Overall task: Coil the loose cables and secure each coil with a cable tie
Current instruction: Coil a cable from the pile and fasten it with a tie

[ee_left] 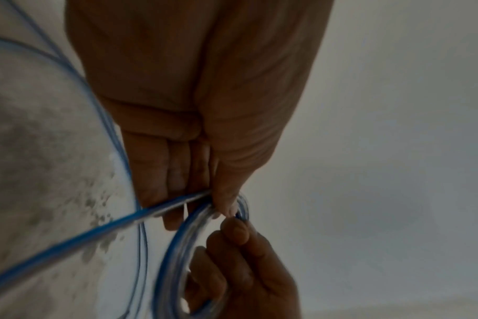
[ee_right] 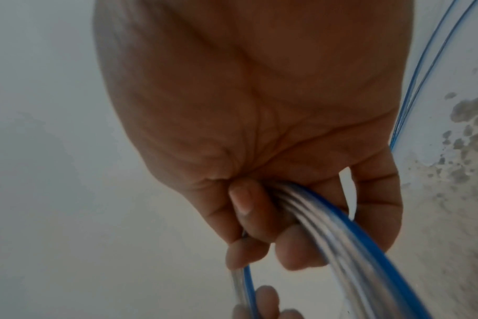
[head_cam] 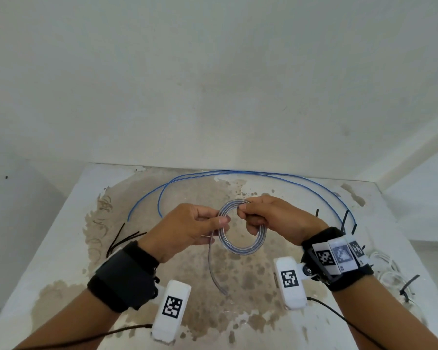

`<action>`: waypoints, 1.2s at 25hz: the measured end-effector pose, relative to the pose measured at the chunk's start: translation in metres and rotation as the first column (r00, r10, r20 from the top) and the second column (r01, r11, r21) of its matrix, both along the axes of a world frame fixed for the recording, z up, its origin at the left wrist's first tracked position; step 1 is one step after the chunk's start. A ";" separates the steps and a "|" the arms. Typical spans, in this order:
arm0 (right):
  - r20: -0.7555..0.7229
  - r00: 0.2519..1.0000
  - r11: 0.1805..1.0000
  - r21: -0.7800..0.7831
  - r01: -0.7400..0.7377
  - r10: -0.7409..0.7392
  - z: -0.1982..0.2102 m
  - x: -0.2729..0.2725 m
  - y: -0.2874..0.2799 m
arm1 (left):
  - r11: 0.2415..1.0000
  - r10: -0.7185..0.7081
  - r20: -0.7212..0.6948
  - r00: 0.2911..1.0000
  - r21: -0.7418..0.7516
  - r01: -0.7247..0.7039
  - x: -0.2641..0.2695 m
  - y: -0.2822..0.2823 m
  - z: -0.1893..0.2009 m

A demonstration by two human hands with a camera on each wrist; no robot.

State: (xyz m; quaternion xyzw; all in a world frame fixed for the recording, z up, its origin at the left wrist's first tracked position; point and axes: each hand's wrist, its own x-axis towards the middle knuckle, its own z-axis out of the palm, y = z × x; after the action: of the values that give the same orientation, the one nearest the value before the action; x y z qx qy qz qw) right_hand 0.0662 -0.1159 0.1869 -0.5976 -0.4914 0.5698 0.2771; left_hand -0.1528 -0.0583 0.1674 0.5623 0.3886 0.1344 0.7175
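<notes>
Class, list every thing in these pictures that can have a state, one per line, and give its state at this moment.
clear cable coil: wound into loops, held up between both hands, one tail hanging, no tie on it.
left hand: pinches the coil's left side.
right hand: grips the coil's right side.
blue cable: loose, uncoiled on the table.
black cable ties: lying unused.

head cam looks down from above; both wrist cams sit super close, sharing the coil (head_cam: 240, 228) mid-frame.
</notes>
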 end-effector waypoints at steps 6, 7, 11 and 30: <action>-0.048 0.999 0.999 0.043 -0.011 0.013 -0.002 -0.004 0.002 | 0.983 0.093 0.087 0.992 -0.164 -0.078 -0.001 -0.002 -0.001; -0.056 0.998 0.999 0.034 0.006 -0.004 -0.004 -0.005 0.002 | 0.988 0.091 0.071 0.993 -0.132 -0.082 -0.002 -0.001 0.000; -0.135 0.988 0.997 -0.019 0.071 -0.073 -0.010 -0.009 0.003 | 0.998 0.067 -0.001 0.998 0.015 -0.067 -0.005 0.001 0.005; -0.450 0.793 0.903 -0.079 0.422 -0.410 -0.028 -0.028 0.003 | 0.902 0.422 0.215 0.881 -0.203 -0.382 0.001 0.018 -0.008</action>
State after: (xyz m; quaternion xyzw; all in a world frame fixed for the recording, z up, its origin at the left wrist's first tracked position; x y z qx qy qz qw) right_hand 0.0387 -0.1133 0.1591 -0.5367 -0.2761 0.6125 0.5105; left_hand -0.1517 -0.0406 0.1592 0.3902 0.4113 0.3207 0.7587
